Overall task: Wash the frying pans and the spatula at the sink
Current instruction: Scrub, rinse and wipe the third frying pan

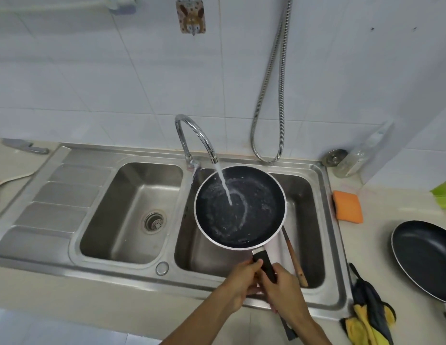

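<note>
Both hands curl round the black handle [264,266] of a frying pan [239,207]: the left hand [238,282] grips it from the left, the right hand [284,290] from the right. Just right of the hands, a wooden-handled spatula [294,260] lies in the right basin of the sink [117,272]. Farther right on the worktop [368,242] lie a yellow-and-dark cloth [368,317], a second frying pan [426,257] and an orange sponge [347,206]. Beyond the hands, the held pan sits over that right basin, water [224,185] from the tap [194,135] striking its dark inside.
</note>
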